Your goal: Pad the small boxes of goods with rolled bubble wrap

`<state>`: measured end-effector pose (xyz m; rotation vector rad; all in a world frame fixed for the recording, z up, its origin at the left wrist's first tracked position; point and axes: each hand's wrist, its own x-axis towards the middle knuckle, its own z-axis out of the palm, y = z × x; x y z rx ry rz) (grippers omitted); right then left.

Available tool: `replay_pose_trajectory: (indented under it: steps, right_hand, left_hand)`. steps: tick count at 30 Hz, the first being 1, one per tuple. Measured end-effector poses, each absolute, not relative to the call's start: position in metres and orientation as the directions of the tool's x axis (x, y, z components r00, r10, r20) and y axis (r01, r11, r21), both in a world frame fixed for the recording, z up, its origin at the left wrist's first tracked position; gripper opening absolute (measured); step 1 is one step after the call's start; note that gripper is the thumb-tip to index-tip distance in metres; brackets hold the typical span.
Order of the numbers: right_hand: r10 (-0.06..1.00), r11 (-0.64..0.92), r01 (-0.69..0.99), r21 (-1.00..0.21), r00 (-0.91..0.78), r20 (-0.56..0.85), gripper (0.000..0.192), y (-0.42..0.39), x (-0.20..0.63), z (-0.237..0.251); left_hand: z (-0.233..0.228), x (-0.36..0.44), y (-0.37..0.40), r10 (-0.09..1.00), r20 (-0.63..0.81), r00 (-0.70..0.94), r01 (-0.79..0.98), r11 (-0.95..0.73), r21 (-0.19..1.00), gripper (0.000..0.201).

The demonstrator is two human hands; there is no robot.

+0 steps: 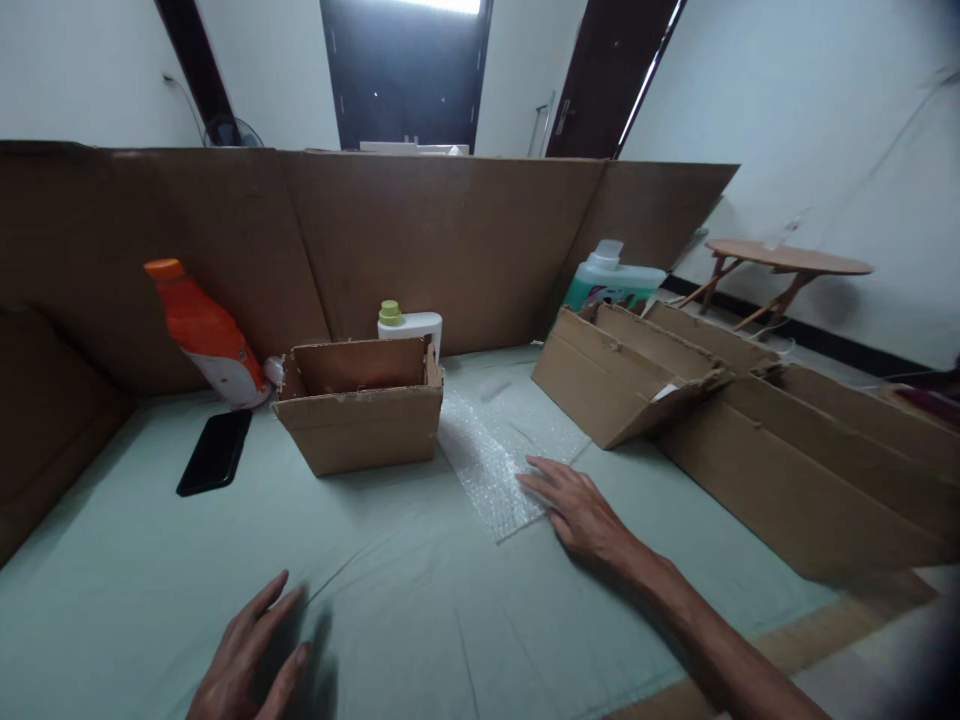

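Bubble wrap (491, 455): I judge it light, floppy, easily torn; best pinched at the near corner.
Right hand (577, 510): flat, fingers spread on it, grasping nothing.
Left hand (251, 660): open, empty, apart from the wrap.

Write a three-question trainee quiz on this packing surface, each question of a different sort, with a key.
1. True or false: the right hand rests on the sheet of bubble wrap.
2. Which thing lies flat to the left of the small open box?
A. a green-capped bottle
B. a black phone
C. a pair of scissors
3. Fill in: the orange bottle leans against the ______ wall behind it.

Key
1. True: its fingers lie on the wrap's near edge.
2. B.
3. Cardboard.

The left hand is open, holding nothing, over the green cloth.
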<state>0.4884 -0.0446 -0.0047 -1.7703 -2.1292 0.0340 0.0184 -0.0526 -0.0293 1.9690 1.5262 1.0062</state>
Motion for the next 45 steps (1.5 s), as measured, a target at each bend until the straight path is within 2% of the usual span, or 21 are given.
replay_pose_trajectory:
  steps: [2, 5, 9, 12, 17, 18, 20, 24, 27, 32, 35, 40, 41, 43, 45]
  right_hand:
    - [0.957, 0.246, 0.933, -0.261, -0.191, 0.219, 0.044, -0.035, 0.47, -0.003]
    - [0.965, 0.215, 0.912, -0.35, -0.142, 0.222, 0.026, -0.02, 0.455, 0.007]
    - [0.944, 0.245, 0.832, -0.497, -0.089, 0.317, 0.025, -0.032, 0.429, 0.032]
    - [0.927, 0.351, 0.744, -0.569, -0.189, 0.324, 0.023, -0.067, 0.389, 0.051]
    - [0.889, 0.39, 0.61, -0.69, -0.446, 0.108, 0.03, -0.12, 0.342, 0.063]
    - [0.894, 0.37, 0.606, -0.705, -0.438, 0.093, 0.031, -0.122, 0.345, 0.063]
    - [0.946, 0.277, 0.618, -0.736, -0.309, 0.097, 0.026, -0.112, 0.359, 0.063]
    - [0.988, 0.105, 0.609, -0.786, 0.026, 0.152, 0.031, -0.042, 0.386, 0.053]
    - [0.97, 0.124, 0.593, -0.796, 0.096, 0.223, 0.048, 0.026, 0.377, 0.041]
    - [0.961, 0.172, 0.58, -0.796, 0.08, 0.266, 0.056, 0.099, 0.345, 0.02]
    - [0.961, 0.178, 0.599, -0.781, 0.065, 0.269, 0.058, 0.106, 0.348, 0.012]
    - [0.945, 0.161, 0.736, -0.658, 0.078, 0.318, 0.048, 0.057, 0.386, 0.005]
    - [0.942, 0.155, 0.769, -0.62, 0.075, 0.328, 0.045, 0.044, 0.393, 0.002]
    - [0.943, 0.151, 0.825, -0.544, 0.046, 0.331, 0.04, 0.022, 0.402, -0.005]
    - [0.947, 0.165, 0.864, -0.475, -0.004, 0.322, 0.034, 0.007, 0.403, -0.014]
  left_hand:
    - [-0.028, 0.027, -0.054, 0.949, 0.278, 0.151, 0.61, -0.311, 0.729, 0.035]
    - [-0.026, 0.036, -0.057, 0.941, 0.288, 0.179, 0.597, -0.336, 0.728, 0.035]
    - [-0.029, 0.035, -0.06, 0.936, 0.298, 0.19, 0.596, -0.351, 0.723, 0.035]
    - [-0.033, 0.036, -0.062, 0.915, 0.288, 0.284, 0.572, -0.403, 0.714, 0.037]
    - [-0.024, 0.043, -0.065, 0.913, 0.249, 0.322, 0.548, -0.395, 0.737, 0.037]
    - [-0.018, 0.043, -0.06, 0.913, 0.246, 0.326, 0.546, -0.394, 0.739, 0.038]
    - [-0.002, 0.039, -0.041, 0.925, 0.229, 0.304, 0.553, -0.367, 0.748, 0.042]
    - [0.023, 0.041, 0.03, 0.98, 0.183, 0.074, 0.524, -0.194, 0.829, 0.065]
    - [0.027, 0.058, 0.085, 0.982, 0.184, -0.05, 0.43, -0.145, 0.891, 0.077]
    - [0.021, 0.088, 0.127, 0.985, 0.173, -0.017, 0.433, -0.149, 0.889, 0.059]
    - [0.023, 0.09, 0.13, 0.986, 0.166, -0.017, 0.452, -0.14, 0.881, 0.06]
    - [0.006, 0.074, 0.071, 0.976, 0.219, 0.009, 0.498, -0.195, 0.845, 0.079]
    - [-0.002, 0.072, 0.048, 0.965, 0.252, 0.074, 0.536, -0.252, 0.806, 0.074]
    - [-0.016, 0.077, 0.0, 0.895, 0.273, 0.353, 0.566, -0.437, 0.699, 0.059]
    - [-0.022, 0.091, -0.042, 0.812, 0.154, 0.563, 0.592, -0.526, 0.611, 0.059]
